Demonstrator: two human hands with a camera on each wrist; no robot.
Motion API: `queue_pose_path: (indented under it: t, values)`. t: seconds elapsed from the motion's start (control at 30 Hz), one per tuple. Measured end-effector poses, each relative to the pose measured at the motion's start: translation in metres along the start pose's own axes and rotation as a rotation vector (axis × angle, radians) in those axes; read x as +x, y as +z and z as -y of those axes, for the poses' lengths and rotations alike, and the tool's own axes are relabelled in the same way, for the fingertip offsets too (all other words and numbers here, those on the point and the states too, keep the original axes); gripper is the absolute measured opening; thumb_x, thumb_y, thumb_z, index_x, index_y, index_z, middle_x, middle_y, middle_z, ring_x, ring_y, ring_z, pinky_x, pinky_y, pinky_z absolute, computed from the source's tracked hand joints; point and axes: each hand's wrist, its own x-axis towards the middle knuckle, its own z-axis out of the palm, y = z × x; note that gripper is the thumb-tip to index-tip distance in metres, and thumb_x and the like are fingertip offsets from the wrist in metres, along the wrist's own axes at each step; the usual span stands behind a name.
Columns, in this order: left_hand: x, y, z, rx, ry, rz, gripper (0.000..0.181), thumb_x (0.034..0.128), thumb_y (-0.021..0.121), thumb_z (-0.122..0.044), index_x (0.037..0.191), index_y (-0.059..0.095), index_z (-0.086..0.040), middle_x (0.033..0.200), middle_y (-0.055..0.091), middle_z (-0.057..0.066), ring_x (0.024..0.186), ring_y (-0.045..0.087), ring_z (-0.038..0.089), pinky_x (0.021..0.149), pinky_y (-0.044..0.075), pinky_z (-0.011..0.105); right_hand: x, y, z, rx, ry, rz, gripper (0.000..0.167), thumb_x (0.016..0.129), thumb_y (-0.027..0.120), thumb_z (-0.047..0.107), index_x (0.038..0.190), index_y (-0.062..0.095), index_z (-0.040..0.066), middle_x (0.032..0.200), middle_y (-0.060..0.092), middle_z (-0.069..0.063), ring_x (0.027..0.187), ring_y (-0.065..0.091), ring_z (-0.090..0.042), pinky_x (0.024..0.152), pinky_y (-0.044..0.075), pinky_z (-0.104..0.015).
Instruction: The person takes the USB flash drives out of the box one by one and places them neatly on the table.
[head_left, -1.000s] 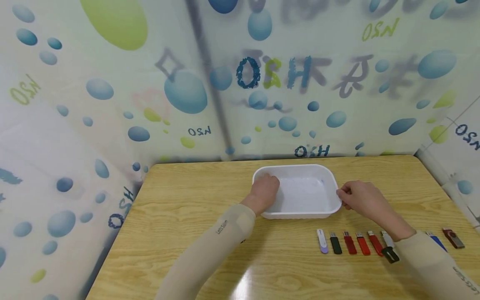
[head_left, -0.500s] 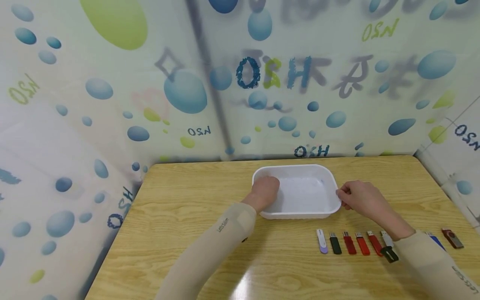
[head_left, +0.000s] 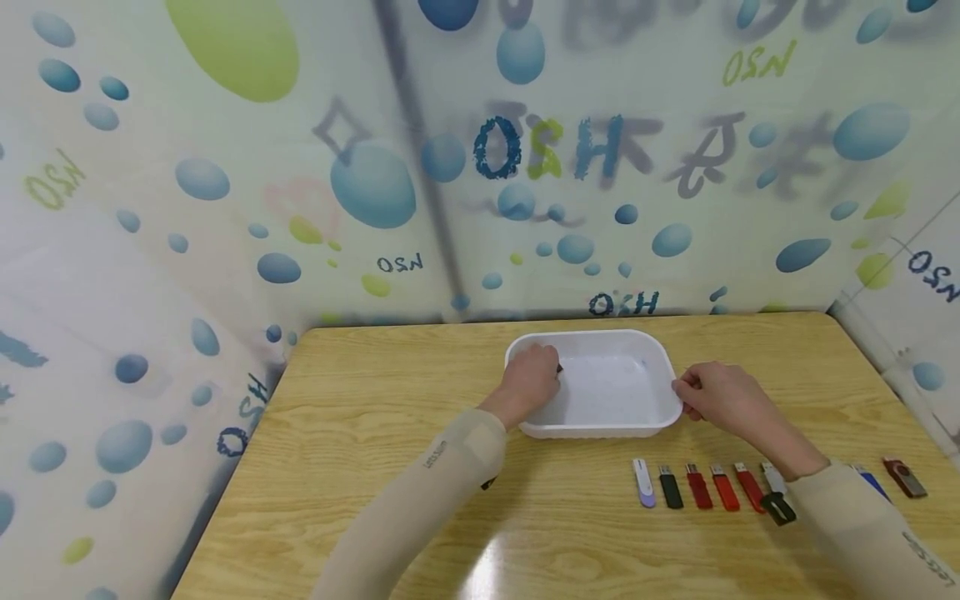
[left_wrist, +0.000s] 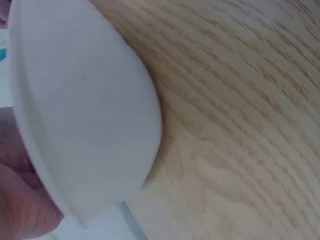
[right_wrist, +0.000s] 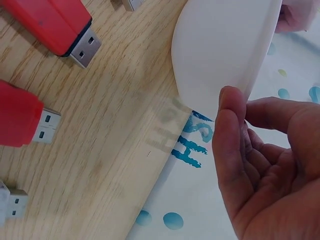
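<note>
A white plastic tray sits toward the back of the table. My left hand reaches over its left end with curled fingers, and the tip of a small black thing pokes out past them; most of it is hidden. In the left wrist view, the tray wall covers much of the left hand. At the opposite end, my right hand pinches the tray's rim between thumb and fingers. The right wrist view shows that right hand close up, at the tray's corner.
Several USB flash drives lie in a row in front of the tray, among them a white-and-purple one, a red one and a swivel one. My right forearm passes over part of the row. A patterned curtain hangs behind the table.
The left hand has shifted slightly up inside the tray, and the black tip now shows beside its fingers. The right hand has stayed on the rim.
</note>
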Motion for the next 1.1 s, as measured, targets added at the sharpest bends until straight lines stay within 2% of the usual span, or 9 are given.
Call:
queue_pose_path:
  t: [0.17,0.37,0.53,0.63,0.73,0.83,1.1]
  values:
    - [-0.003,-0.015,-0.004,-0.107,0.01,-0.065,0.015,0.0968,0.071,-0.015,0.111,0.073,-0.009,0.102,0.07,0.001,0.094,0.062,0.015,0.086,0.054,0.029,0.0,0.0,-0.001,0.0,0.0,0.001,0.025,0.105,0.059,0.018,0.101,0.068,-0.005,0.076,0.064,-0.005,0.069,0.055,-0.021,0.059,0.047,-0.031]
    - [-0.011,-0.031,-0.009,-0.261,0.029,-0.118,0.013,0.0966,0.07,-0.016,0.107,0.072,-0.009,0.095,0.069,0.0,0.081,0.057,0.013,0.073,0.051,0.025,0.0,0.0,-0.002,-0.001,-0.001,0.003,0.025,0.105,0.059,0.018,0.101,0.068,-0.005,0.076,0.064,-0.005,0.069,0.055,-0.021,0.059,0.047,-0.031]
    - [-0.021,-0.04,-0.013,-0.388,0.055,-0.153,0.011,0.0956,0.069,-0.015,0.103,0.071,-0.008,0.093,0.07,-0.001,0.078,0.059,0.01,0.068,0.05,0.022,0.0,0.001,-0.001,-0.002,-0.001,0.003,0.025,0.105,0.059,0.018,0.102,0.068,-0.005,0.076,0.064,-0.005,0.069,0.055,-0.021,0.059,0.047,-0.031]
    - [-0.029,-0.043,-0.014,-0.433,0.08,-0.17,0.01,0.0962,0.069,-0.016,0.103,0.071,-0.009,0.09,0.069,-0.003,0.078,0.06,0.007,0.066,0.049,0.019,0.0,0.002,-0.001,0.004,0.002,0.002,0.025,0.105,0.058,0.018,0.102,0.068,-0.005,0.076,0.064,-0.005,0.069,0.055,-0.021,0.059,0.047,-0.031]
    - [-0.038,-0.045,-0.017,-0.455,0.109,-0.178,0.01,0.0956,0.07,-0.016,0.102,0.072,-0.009,0.089,0.068,-0.004,0.078,0.059,0.006,0.067,0.048,0.018,0.0,0.002,0.0,0.008,0.007,0.003,0.025,0.105,0.058,0.018,0.103,0.067,-0.005,0.077,0.064,-0.006,0.069,0.055,-0.021,0.059,0.047,-0.031]
    - [-0.049,-0.045,-0.024,-0.469,0.143,-0.155,0.012,0.0958,0.071,-0.017,0.104,0.072,-0.009,0.091,0.066,-0.004,0.079,0.058,0.005,0.067,0.048,0.017,0.0,0.002,-0.001,0.012,0.01,0.005,0.025,0.106,0.057,0.017,0.103,0.067,-0.005,0.077,0.064,-0.006,0.07,0.055,-0.021,0.059,0.047,-0.031]
    - [-0.074,-0.033,-0.047,-0.378,0.291,-0.056,0.013,0.0972,0.07,-0.019,0.106,0.071,-0.01,0.09,0.061,-0.006,0.076,0.052,0.002,0.064,0.045,0.012,-0.001,0.002,-0.001,0.009,0.015,0.005,0.024,0.105,0.058,0.017,0.105,0.066,-0.006,0.078,0.064,-0.006,0.071,0.055,-0.021,0.06,0.048,-0.031]
